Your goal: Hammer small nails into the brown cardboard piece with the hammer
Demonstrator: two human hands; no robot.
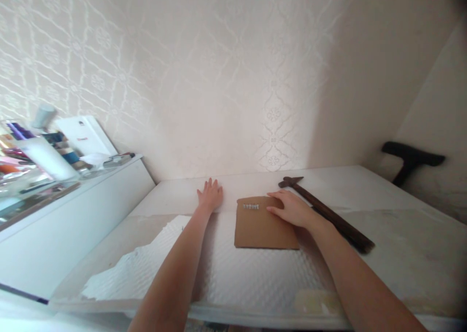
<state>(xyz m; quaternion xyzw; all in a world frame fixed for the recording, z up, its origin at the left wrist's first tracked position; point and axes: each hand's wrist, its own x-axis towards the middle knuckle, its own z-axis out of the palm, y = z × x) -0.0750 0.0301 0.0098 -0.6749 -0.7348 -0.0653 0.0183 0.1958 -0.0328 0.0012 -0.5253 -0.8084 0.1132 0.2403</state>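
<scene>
A square of brown cardboard [260,230] lies flat on the table in front of me. Near its top edge sits a row of several small whitish pieces [251,206], too small to make out. My right hand [294,209] rests over the cardboard's upper right corner, thumb and fingers apart. To the left of the cardboard, my left hand [210,196] is spread on the tabletop towards the wall, holding nothing. A hammer [328,213] with a dark wooden handle lies slantwise beyond my right hand, its head towards the wall.
White quilted sheeting [251,276] covers part of the table [397,239]. At left stands a white cabinet [83,225] crowded with bottles, a white box [87,135] and small items. A black T-shaped handle [412,157] rises at the right edge by the wall.
</scene>
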